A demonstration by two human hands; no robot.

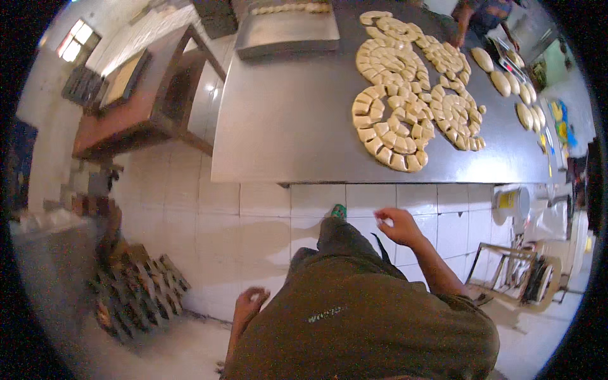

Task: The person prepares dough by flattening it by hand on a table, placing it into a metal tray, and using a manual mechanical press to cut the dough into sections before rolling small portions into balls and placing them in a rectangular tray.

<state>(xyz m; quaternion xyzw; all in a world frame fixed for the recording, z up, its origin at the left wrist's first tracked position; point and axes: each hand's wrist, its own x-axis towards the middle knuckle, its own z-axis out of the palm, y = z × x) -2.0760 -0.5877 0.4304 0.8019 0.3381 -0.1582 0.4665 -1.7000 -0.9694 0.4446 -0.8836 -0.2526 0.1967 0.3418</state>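
Note:
Low beside my body, my left hand [250, 301] hangs with its fingers loosely bent, apart and empty. My right hand [400, 228] is raised above the floor, a little short of the table's near edge. Its fingers are half curled, with a gap to the thumb and nothing between them. Neither hand touches anything. On the steel table [285, 120] lie several spirals of cut dough pieces [392, 136], close together. Smooth oval dough loaves [500, 83] rest along the table's right side.
A metal tray [288, 35] with a row of dough stands at the table's far left. Another person's hand [457, 39] reaches near the far spirals. A brown table [130, 120] is at left. On the floor right are a bucket [513, 204] and a metal frame [506, 269].

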